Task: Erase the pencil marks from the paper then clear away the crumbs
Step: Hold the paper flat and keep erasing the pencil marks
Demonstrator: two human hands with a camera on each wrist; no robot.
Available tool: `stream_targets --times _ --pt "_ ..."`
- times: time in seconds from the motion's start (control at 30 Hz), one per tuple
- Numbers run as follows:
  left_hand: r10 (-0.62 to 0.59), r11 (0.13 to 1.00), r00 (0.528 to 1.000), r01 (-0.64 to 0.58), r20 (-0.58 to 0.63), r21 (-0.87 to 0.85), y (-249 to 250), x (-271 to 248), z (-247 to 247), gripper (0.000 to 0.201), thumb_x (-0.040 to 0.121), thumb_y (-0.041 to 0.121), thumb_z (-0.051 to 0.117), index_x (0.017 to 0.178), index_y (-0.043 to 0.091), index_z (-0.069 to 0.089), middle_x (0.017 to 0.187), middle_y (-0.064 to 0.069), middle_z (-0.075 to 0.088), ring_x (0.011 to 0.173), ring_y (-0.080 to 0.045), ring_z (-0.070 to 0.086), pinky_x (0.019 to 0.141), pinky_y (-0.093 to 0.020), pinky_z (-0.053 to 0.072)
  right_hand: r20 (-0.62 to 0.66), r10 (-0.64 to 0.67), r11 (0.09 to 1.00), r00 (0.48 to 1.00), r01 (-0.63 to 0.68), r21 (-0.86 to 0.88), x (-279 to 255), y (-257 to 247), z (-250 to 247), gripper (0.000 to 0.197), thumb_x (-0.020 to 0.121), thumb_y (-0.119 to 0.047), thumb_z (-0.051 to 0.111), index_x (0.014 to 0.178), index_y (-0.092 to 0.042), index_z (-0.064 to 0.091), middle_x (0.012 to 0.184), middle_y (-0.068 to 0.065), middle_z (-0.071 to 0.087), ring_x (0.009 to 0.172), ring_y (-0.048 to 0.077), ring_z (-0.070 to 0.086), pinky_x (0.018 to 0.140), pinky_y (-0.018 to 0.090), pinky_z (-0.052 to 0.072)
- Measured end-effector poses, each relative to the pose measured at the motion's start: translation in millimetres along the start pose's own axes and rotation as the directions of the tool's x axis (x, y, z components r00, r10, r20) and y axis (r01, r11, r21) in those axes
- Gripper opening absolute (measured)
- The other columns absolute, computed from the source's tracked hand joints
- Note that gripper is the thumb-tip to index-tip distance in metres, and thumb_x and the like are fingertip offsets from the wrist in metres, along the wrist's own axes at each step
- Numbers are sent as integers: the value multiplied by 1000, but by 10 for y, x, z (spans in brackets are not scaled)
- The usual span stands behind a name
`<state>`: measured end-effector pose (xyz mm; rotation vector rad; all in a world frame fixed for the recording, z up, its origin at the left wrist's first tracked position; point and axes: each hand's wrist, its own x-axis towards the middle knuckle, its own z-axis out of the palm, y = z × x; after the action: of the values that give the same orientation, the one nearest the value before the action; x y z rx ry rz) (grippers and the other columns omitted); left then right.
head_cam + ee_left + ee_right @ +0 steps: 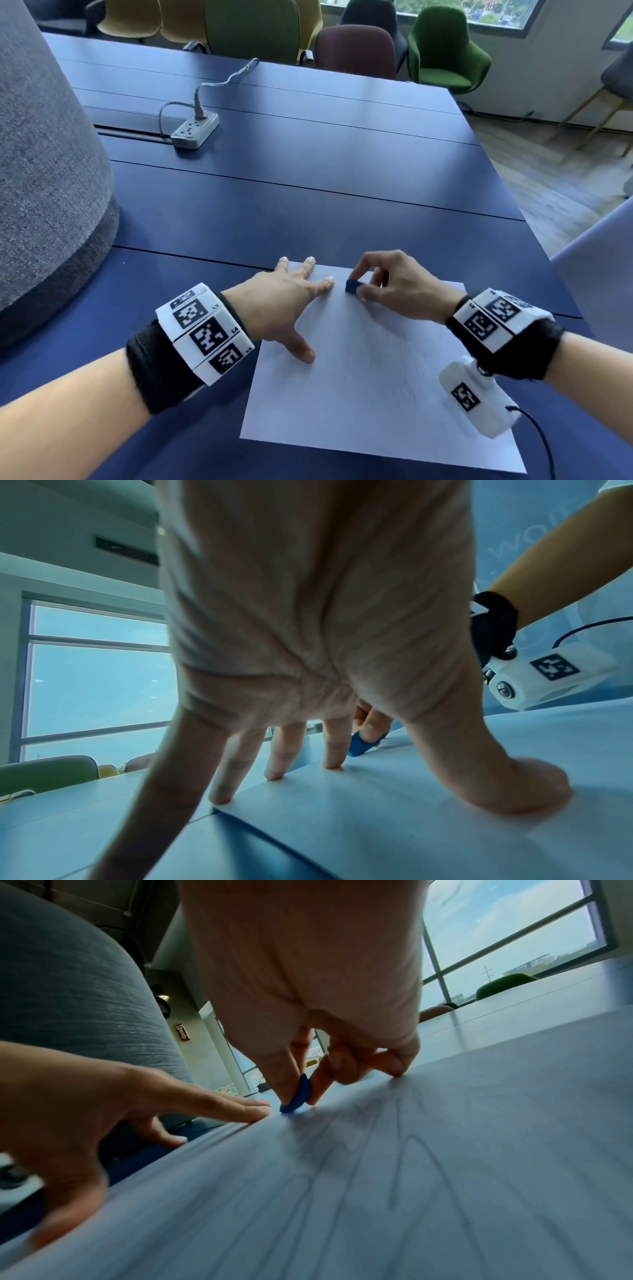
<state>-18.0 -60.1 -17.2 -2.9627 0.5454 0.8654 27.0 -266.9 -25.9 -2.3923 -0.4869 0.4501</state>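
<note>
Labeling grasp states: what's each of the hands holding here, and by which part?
Right hand pinches the blue eraser by its upper end, thumb against fingers, lower end on the paper. Left hand holds nothing; its straight fingers press the paper flat.

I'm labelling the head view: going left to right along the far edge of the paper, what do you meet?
Left hand pressed flat on the paper → blue eraser → right hand pinching that eraser.
</note>
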Motion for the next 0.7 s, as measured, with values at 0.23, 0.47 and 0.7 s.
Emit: stream_targets --times 0.23,0.47,0.7 --pt "1 1000 1000 -1 -3 14 -2 2 -7 119 68 59 78 154 39 -1 163 -2 -13 148 -37 -3 111 -47 32 -28 20 1000 999 -20 -9 16 -15 -10 12 85 -20 66 91 -30 70 67 -6 60 58 6 51 59 20 41" --pt "-4 1000 1000 4 2 20 11 -13 -13 118 69 58 78 155 37 0 163 -3 -12 148 -38 -3 112 -48 32 149 -5 997 989 16 -75 -164 -75 27 11 86 -23 65 93 -31 68 66 -10 58 52 -1 50 49 9 36" --pt "-2 999 1000 2 -5 40 8 -17 -14 118 68 60 78 154 38 0 163 -3 -11 148 -38 0 111 -46 31 135 -18 995 991 30 -94 -281 -135 108 11 86 -21 63 91 -31 64 65 -9 55 51 0 48 51 11 36"
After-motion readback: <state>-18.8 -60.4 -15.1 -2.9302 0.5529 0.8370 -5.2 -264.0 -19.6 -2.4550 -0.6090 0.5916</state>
